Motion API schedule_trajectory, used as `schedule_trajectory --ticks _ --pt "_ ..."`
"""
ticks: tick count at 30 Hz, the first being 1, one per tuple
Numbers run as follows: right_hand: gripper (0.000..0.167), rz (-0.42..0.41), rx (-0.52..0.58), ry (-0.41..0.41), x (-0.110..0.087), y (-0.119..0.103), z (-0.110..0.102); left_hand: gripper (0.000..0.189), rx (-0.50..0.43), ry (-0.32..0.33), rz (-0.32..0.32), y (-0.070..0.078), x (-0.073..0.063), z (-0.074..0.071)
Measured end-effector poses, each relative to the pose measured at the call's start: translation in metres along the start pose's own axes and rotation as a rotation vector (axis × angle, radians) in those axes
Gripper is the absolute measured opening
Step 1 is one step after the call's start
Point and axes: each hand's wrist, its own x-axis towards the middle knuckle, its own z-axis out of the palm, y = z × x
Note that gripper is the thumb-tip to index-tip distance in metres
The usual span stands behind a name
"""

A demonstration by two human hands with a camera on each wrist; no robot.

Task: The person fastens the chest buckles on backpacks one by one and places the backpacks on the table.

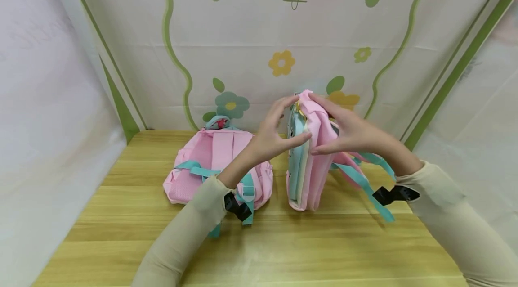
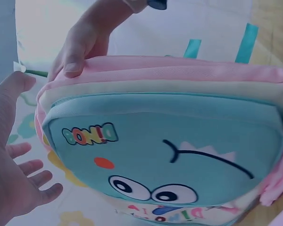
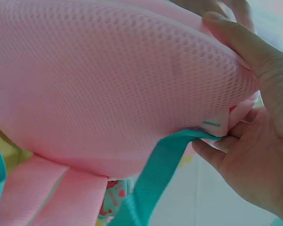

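Note:
A pink backpack [image 1: 319,161] with a teal dinosaur-face front stands upright on the table, its front turned to the left. My right hand [image 1: 356,132] grips its pink side; in the right wrist view the thumb [image 3: 240,42] lies over the edge of the mesh back panel, with the fingers beneath by a teal strap [image 3: 155,169]. On the other side is my left hand [image 1: 273,136], fingers spread and curved beside the bag. The left wrist view shows a gap between that hand [image 2: 14,174] and the dinosaur front pocket [image 2: 146,141].
To the left, a second pink backpack [image 1: 222,147] lies with its padded back and teal straps up, partly behind my left forearm. Loose teal straps [image 1: 368,188] trail right of the upright bag. A flower-printed cloth [image 1: 243,53] hangs behind the wooden table [image 1: 283,251].

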Motion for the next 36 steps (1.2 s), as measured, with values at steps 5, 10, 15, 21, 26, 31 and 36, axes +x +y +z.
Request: schedule_trajectory --ticks 5,10,15,21,26,31,36 --pt "0.124 -0.033 0.009 0.013 0.006 -0.002 0.012 0.075 0.032 0.001 0.045 0.0 0.01 -0.006" --pt "0.126 -0.041 0.01 0.031 0.008 0.0 0.021 0.063 0.039 -0.017 0.02 -0.004 0.01 -0.011" --pt "0.126 -0.024 0.04 0.01 0.005 0.002 0.024 0.06 0.052 -0.029 -0.018 -0.006 0.007 -0.017" --pt "0.131 -0.021 -0.011 0.006 -0.004 0.006 0.022 0.06 0.081 -0.053 -0.049 -0.007 0.004 -0.026" --pt "0.13 0.0 -0.039 0.005 -0.016 0.017 0.018 0.061 0.107 -0.059 -0.058 -0.009 0.003 -0.03" --pt "0.126 0.063 -0.013 -0.01 -0.029 0.026 0.016 0.061 0.12 -0.059 -0.069 -0.008 0.002 -0.033" --pt "0.125 0.095 -0.017 -0.014 -0.044 0.035 0.018 0.06 0.12 -0.053 -0.075 -0.008 0.001 -0.037"
